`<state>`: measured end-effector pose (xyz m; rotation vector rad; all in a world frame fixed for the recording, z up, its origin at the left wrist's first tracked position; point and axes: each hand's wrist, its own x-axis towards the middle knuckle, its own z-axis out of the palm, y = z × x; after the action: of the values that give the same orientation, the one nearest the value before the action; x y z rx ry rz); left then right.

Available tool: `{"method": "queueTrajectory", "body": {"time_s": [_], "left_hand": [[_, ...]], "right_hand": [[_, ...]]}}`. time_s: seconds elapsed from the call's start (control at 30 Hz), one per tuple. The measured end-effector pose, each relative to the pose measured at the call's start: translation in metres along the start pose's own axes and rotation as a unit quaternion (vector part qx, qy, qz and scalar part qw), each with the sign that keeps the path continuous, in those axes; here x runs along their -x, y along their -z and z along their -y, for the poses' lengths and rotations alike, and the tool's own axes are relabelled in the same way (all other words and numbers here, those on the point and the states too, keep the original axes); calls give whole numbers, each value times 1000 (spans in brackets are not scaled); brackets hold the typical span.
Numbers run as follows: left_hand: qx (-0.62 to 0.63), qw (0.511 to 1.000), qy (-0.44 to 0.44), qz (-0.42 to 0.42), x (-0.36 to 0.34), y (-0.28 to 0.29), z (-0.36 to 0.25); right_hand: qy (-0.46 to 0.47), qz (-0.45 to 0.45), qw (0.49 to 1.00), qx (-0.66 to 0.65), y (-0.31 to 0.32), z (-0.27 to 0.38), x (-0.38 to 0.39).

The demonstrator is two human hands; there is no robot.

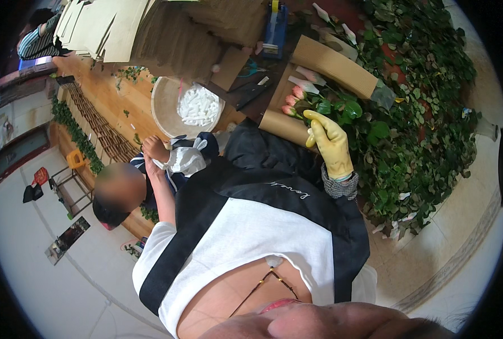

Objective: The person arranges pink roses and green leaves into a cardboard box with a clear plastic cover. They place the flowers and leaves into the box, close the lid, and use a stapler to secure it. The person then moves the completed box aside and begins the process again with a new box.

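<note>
My right hand (329,144), in a yellow rubber glove with a grey checked cuff, hovers beside an open cardboard wrap. Its fingers are bent and apart; a tiny pale bit shows near the fingertips, too small to name. Pink roses (291,105) with green leaves lie in the cardboard wrap (336,65). My bare left arm (162,195) is bent upward at the left. Its hand meets the small fist (156,149) of another person in a white sleeve, so my left fingers are mostly hidden.
A pale basin (164,107) holds a bag of white pieces (199,106). Cardboard sheets (178,39), a box cutter (254,93) and a blue tape dispenser (274,31) are ahead. Leafy stems (415,130) pile up at the right. A person in a dark cap (111,206) is close at my left.
</note>
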<state>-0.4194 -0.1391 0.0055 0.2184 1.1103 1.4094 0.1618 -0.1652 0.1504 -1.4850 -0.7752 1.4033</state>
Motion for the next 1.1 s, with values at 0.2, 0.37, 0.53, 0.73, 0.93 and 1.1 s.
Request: {"method": "queueTrajectory", "body": {"time_s": [0.2, 0.37, 0.53, 0.73, 0.93, 1.1], "left_hand": [[1, 999, 33, 8, -8, -8, 8], [15, 997, 45, 58, -16, 20, -1], [101, 987, 112, 60, -25, 51, -10], [-109, 957, -121, -239, 9, 13, 2], [-385, 774, -473, -170, 47, -196, 30], [-550, 792, -120, 237, 2, -324, 145]], "right_hand": [[13, -4, 1000, 1, 2, -6, -3], [-3, 5, 1000, -6, 3, -5, -3], [1, 14, 1000, -12, 3, -2, -3], [5, 39, 999, 33, 5, 2, -3], [30, -21, 997, 75, 17, 40, -14], [218, -45, 745, 629, 20, 25, -67]]}}
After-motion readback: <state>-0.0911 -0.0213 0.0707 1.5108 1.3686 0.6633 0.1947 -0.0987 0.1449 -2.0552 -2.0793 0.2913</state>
